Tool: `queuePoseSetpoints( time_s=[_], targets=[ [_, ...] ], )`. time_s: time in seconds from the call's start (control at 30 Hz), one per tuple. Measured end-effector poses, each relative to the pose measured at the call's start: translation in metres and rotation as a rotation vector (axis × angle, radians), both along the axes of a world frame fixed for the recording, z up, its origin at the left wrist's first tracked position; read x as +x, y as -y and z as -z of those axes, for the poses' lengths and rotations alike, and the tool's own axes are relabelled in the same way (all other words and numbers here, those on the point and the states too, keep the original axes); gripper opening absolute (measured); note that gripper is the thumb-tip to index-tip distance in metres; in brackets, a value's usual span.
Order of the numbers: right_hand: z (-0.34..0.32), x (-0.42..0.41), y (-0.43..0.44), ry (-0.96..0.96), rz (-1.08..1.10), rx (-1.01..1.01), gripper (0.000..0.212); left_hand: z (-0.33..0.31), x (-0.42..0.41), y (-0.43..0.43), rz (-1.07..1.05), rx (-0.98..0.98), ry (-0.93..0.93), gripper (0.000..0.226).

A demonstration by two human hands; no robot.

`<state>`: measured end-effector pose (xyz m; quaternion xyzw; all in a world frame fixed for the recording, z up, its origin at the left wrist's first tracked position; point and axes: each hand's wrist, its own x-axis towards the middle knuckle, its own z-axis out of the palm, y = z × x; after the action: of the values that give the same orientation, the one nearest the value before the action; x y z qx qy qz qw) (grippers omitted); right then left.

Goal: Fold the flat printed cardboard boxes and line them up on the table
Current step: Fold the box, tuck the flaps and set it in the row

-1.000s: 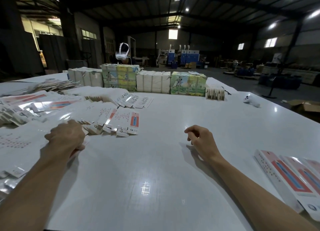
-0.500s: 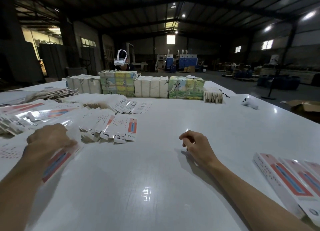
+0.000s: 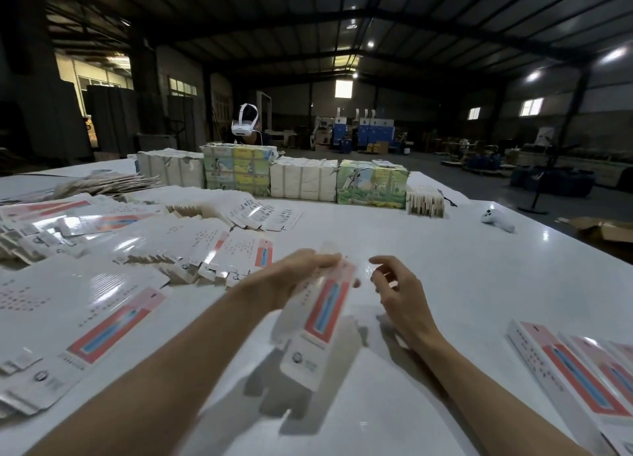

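Now the left hand point(image 3: 294, 278) clamps its fingers on the flat box point(image 3: 325, 313) at its far end, long axis nearward; the right hand point(image 3: 397, 294) is just right of that end, fingers apart.

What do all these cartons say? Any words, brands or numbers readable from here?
Nothing reads clearly.
Held box: rows of small print, round logo, motion-blurred.
Flat boxes at left: same print, too small.
Folded boxes at right: print too small.
Green picture packs at back: no legible text.
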<state>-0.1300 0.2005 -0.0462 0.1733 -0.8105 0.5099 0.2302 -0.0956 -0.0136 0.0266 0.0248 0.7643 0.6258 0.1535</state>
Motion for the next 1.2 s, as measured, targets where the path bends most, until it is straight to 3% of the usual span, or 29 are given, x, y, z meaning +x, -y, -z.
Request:
queuePoseSetpoints(
  time_s=[0.13, 0.23, 0.3, 0.4, 0.53, 0.7, 0.97, 1.1, 1.2],
  targets=[
    [-0.001, -0.002, 0.001, -0.121, 0.035, -0.034, 0.024, 0.042, -0.008, -0.032, -0.019, 0.086, 0.009, 0.053],
    [-0.001, -0.002, 0.005, -0.182, 0.033, 0.088, 0.029, 0.061, -0.006, -0.036, -0.075, 0.177, 0.042, 0.053],
    [0.000, -0.002, 0.009, -0.160, 0.010, 0.211, 0.028, 0.063, -0.006, -0.035, -0.104, 0.239, -0.012, 0.058],
    [0.001, -0.001, 0.016, -0.041, -0.036, 0.230, 0.031, 0.060, -0.005, -0.034, -0.160, 0.287, -0.041, 0.072],
    [0.003, 0.005, 0.017, -0.141, 0.000, 0.333, 0.038, 0.063, -0.004, -0.032, -0.215, 0.300, -0.056, 0.066],
    [0.003, 0.007, 0.017, -0.100, -0.093, 0.241, 0.030, 0.063, -0.004, -0.029, -0.211, 0.311, -0.067, 0.055],
    [-0.006, 0.012, 0.009, 0.151, -0.202, -0.011, 0.015, 0.062, -0.006, -0.031, -0.100, 0.266, -0.080, 0.071],
    [-0.008, 0.014, 0.006, 0.081, -0.175, 0.117, 0.029, 0.064, -0.008, -0.029, -0.121, 0.235, -0.127, 0.065],
    [-0.008, 0.015, 0.009, 0.056, -0.165, 0.153, 0.026, 0.063, -0.010, -0.028, -0.095, 0.199, -0.138, 0.073]
  ],
)
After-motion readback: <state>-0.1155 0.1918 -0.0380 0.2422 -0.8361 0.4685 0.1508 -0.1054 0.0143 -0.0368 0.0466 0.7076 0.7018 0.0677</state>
